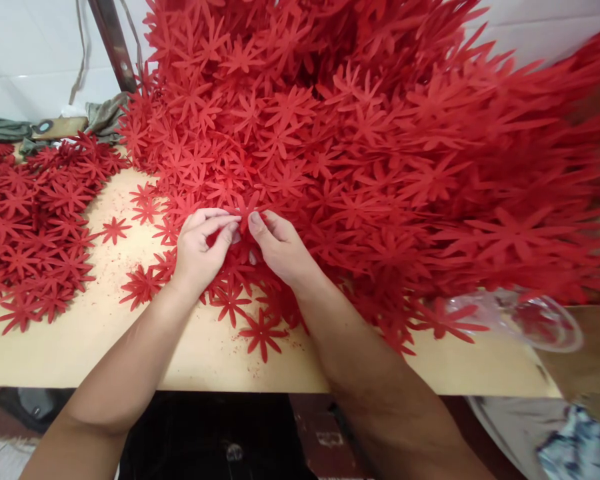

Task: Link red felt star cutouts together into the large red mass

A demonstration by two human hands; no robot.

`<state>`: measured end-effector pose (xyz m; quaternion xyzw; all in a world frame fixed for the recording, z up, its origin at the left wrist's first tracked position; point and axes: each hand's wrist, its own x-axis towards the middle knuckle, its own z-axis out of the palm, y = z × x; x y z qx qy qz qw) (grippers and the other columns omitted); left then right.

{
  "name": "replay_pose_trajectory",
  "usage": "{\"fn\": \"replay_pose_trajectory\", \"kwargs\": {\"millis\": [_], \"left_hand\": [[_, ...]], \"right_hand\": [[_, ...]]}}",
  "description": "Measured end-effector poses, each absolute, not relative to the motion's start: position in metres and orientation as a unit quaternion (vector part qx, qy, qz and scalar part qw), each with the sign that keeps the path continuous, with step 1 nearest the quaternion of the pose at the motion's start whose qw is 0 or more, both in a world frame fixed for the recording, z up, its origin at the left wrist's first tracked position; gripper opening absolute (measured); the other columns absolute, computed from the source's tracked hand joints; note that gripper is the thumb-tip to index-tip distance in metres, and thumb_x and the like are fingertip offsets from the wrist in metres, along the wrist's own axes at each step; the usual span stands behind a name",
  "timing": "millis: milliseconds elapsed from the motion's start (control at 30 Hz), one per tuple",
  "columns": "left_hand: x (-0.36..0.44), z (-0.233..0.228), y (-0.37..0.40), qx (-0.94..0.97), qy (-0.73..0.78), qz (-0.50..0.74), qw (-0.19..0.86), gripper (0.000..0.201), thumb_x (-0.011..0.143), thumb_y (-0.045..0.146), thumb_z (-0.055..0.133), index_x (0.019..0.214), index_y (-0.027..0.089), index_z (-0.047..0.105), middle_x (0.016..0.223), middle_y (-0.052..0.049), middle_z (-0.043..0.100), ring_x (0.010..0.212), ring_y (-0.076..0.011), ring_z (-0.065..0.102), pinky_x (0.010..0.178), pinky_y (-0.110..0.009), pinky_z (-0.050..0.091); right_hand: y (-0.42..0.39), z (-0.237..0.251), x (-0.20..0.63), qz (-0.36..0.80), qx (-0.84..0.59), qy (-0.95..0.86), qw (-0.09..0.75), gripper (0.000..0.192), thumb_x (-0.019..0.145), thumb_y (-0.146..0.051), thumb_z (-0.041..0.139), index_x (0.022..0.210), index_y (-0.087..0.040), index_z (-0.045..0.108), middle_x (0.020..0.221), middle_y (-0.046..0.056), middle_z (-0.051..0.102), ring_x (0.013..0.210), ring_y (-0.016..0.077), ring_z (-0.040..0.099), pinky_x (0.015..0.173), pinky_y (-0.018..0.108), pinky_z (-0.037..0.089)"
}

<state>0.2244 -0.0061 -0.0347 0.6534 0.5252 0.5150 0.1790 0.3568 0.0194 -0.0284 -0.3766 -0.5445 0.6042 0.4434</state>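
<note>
Close together at the near edge of a large heap of red flower-shaped cutouts (280, 133), my two hands work on one red flower cutout (247, 208). Thumb and fingers of my left hand (205, 243) pinch its left side. On the other side, my right hand (277, 243) grips it with the thumb on top. The lower part of this cutout is partly hidden by the fingers. Just below the hands, a loose red flower cutout (263, 335) lies flat on the pale table (220, 370).
A smaller pile of red cutouts (40, 227) lies on the left, with a single cutout (115, 230) between the piles. Grey-green cloth (105, 117) sits at the back left against the tiled wall (25, 40). A clear plastic container (550, 323) stands at the right edge.
</note>
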Motion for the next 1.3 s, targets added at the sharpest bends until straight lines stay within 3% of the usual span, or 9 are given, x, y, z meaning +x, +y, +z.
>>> {"fn": "replay_pose_trajectory", "kwargs": {"millis": [133,333,567,767,867,967,1067,1300], "left_hand": [[0.2189,-0.0340,-0.0019,0.617,0.540,0.549,0.161,0.016,0.081,0.029,0.059,0.081,0.019,0.071,0.089,-0.006,0.063,0.091,-0.0153,0.058,0.088,-0.032,0.046],[0.2199,-0.0330,-0.0008,0.618,0.507,0.563,0.211,0.010,0.077,0.025,0.062,0.076,0.018,0.070,0.080,-0.002,0.062,0.078,-0.0114,0.057,0.075,-0.026,0.047],[0.2218,-0.0287,-0.0024,0.615,0.515,0.550,0.232,0.006,0.073,0.021,0.064,0.073,0.018,0.070,0.077,-0.002,0.061,0.072,-0.0100,0.056,0.071,-0.024,0.047],[0.2237,-0.0329,-0.0021,0.567,0.518,0.547,0.332,0.008,0.073,0.022,0.063,0.076,0.016,0.069,0.077,-0.003,0.067,0.067,-0.0101,0.059,0.066,-0.023,0.048],[0.2249,-0.0305,-0.0049,0.560,0.507,0.533,0.381,0.016,0.076,0.024,0.061,0.088,0.016,0.069,0.086,-0.005,0.071,0.073,-0.0114,0.062,0.072,-0.024,0.051],[0.2248,-0.0261,-0.0074,0.593,0.490,0.530,0.357,0.019,0.078,0.024,0.061,0.091,0.015,0.070,0.096,-0.007,0.071,0.086,-0.0136,0.064,0.083,-0.026,0.050],[0.2238,-0.0251,-0.0068,0.597,0.489,0.532,0.349,0.015,0.077,0.026,0.062,0.084,0.016,0.071,0.091,-0.006,0.072,0.086,-0.0146,0.065,0.084,-0.028,0.050],[0.2215,-0.0274,-0.0030,0.536,0.482,0.538,0.438,0.013,0.072,0.025,0.069,0.082,0.018,0.071,0.083,-0.003,0.072,0.078,-0.0129,0.065,0.080,-0.027,0.051]], "right_hand": [[0.0184,-0.0281,0.3574,0.595,-0.369,-0.570,0.430,0.049,0.064,-0.066,0.062,0.076,-0.020,0.052,0.058,-0.006,0.053,0.038,0.0031,0.038,0.035,0.020,0.032],[0.0199,-0.0285,0.3595,0.562,-0.366,-0.582,0.461,0.044,0.064,-0.058,0.068,0.077,-0.018,0.056,0.064,-0.004,0.055,0.053,0.0050,0.046,0.047,0.020,0.038],[0.0191,-0.0276,0.3574,0.548,-0.427,-0.543,0.472,0.049,0.060,-0.062,0.068,0.082,-0.022,0.051,0.064,-0.005,0.050,0.045,0.0051,0.038,0.037,0.022,0.032],[0.0188,-0.0278,0.3572,0.537,-0.423,-0.561,0.467,0.041,0.063,-0.055,0.069,0.074,-0.020,0.051,0.064,-0.004,0.047,0.053,0.0060,0.041,0.043,0.021,0.034],[0.0194,-0.0284,0.3589,0.544,-0.418,-0.567,0.457,0.038,0.066,-0.053,0.068,0.074,-0.020,0.051,0.059,-0.006,0.045,0.050,0.0057,0.040,0.042,0.021,0.032],[0.0198,-0.0291,0.3598,0.546,-0.405,-0.577,0.453,0.038,0.066,-0.054,0.067,0.074,-0.020,0.051,0.058,-0.006,0.046,0.047,0.0050,0.039,0.040,0.021,0.030],[0.0195,-0.0293,0.3595,0.549,-0.395,-0.583,0.449,0.040,0.066,-0.056,0.067,0.077,-0.021,0.052,0.056,-0.007,0.046,0.043,0.0045,0.039,0.037,0.021,0.028],[0.0179,-0.0275,0.3590,0.561,-0.396,-0.575,0.445,0.043,0.066,-0.061,0.064,0.078,-0.022,0.050,0.052,-0.008,0.044,0.037,0.0049,0.037,0.035,0.022,0.028]]}}
